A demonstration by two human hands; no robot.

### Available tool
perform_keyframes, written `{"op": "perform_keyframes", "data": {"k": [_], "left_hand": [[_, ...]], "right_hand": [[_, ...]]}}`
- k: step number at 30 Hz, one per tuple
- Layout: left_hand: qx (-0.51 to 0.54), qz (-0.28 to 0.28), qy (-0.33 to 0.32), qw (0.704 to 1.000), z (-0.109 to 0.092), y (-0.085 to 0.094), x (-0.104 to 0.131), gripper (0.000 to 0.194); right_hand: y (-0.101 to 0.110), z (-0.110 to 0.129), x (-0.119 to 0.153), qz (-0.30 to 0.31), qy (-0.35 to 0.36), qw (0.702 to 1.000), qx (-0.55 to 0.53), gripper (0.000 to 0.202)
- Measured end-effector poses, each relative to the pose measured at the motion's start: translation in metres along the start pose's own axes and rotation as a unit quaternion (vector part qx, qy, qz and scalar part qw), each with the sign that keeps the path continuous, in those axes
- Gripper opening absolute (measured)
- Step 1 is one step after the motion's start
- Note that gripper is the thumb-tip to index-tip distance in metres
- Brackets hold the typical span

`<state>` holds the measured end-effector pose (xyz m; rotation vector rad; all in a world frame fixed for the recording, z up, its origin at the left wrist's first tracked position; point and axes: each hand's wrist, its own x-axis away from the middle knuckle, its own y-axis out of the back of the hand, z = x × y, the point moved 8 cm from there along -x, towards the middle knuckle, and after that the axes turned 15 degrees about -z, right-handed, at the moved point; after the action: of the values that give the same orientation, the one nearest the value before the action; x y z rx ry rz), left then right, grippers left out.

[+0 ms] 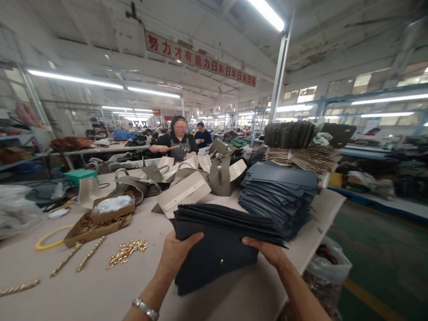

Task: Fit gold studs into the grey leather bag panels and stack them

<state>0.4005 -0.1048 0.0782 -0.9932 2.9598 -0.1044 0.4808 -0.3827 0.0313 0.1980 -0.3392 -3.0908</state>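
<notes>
A thick stack of dark navy panels (214, 254) stands tilted over the table near its front edge, with a small gold stud on the front panel. My left hand (179, 252) grips the stack's left side, thumb across the front face. On the right side, my right hand (265, 250) holds the same stack, its thumb on the front and its other fingers mostly hidden behind. Just behind lies a larger pile of navy panels (277, 187). A beige panel (185, 191) rests behind the held stack.
Gold metal pieces (127, 252) lie loose at the left, near a cardboard box (113, 207) and a yellow ring (53, 238). Olive and beige parts cover the table's far side, where a person (179, 142) holds a tool. A plastic bag (327, 267) stands beside the right edge.
</notes>
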Motion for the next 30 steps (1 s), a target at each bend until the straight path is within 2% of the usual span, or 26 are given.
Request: {"op": "perform_keyframes", "data": {"k": [2, 6, 10, 12, 14, 16, 18, 20, 22, 23, 26, 28, 30], "left_hand": [[0.004, -0.004, 0.008, 1.000, 0.009, 0.000, -0.005, 0.042], [-0.008, -0.004, 0.004, 1.000, 0.012, 0.000, -0.014, 0.045], [-0.024, 0.003, -0.015, 1.000, 0.010, 0.001, -0.016, 0.049], [-0.026, 0.005, -0.022, 0.999, 0.012, 0.002, -0.017, 0.047], [-0.026, 0.007, -0.024, 0.999, 0.015, 0.003, -0.018, 0.044], [-0.026, 0.010, -0.024, 0.999, 0.017, 0.003, -0.019, 0.044], [-0.030, 0.011, -0.024, 0.999, 0.018, 0.003, -0.020, 0.043], [-0.036, 0.010, -0.028, 0.999, 0.018, 0.003, -0.020, 0.043], [-0.040, 0.010, -0.034, 0.999, 0.017, 0.003, -0.020, 0.044], [-0.042, 0.012, -0.036, 0.998, 0.017, 0.003, -0.019, 0.045], [-0.047, 0.019, -0.040, 0.998, 0.018, 0.002, -0.020, 0.047], [-0.049, 0.027, -0.040, 0.998, 0.019, 0.001, -0.020, 0.047], [-0.048, 0.036, -0.042, 0.997, 0.019, -0.001, -0.018, 0.047]], "right_hand": [[-0.006, -0.007, 0.003, 0.014, -0.003, 1.000, -0.022, 0.037], [-0.010, -0.004, 0.002, -0.008, 0.021, 0.992, -0.121, 0.071], [-0.023, -0.010, -0.004, 0.032, -0.015, 0.987, -0.159, 0.062], [-0.022, -0.001, -0.007, 0.042, 0.006, 0.988, -0.150, 0.069], [-0.007, 0.024, -0.010, 0.005, 0.061, 0.992, -0.106, 0.084], [0.015, 0.071, -0.010, -0.073, 0.155, 0.985, -0.012, 0.102], [0.030, 0.133, -0.001, -0.150, 0.275, 0.944, 0.104, 0.113], [0.022, 0.193, 0.012, -0.172, 0.399, 0.879, 0.198, 0.114], [-0.005, 0.229, 0.019, -0.122, 0.476, 0.827, 0.274, 0.115], [-0.021, 0.236, 0.020, -0.076, 0.488, 0.813, 0.307, 0.116], [-0.061, 0.227, 0.015, 0.070, 0.459, 0.800, 0.380, 0.109], [-0.069, 0.217, 0.010, 0.111, 0.437, 0.797, 0.403, 0.093], [-0.068, 0.210, 0.003, 0.123, 0.418, 0.802, 0.409, 0.086]]}}
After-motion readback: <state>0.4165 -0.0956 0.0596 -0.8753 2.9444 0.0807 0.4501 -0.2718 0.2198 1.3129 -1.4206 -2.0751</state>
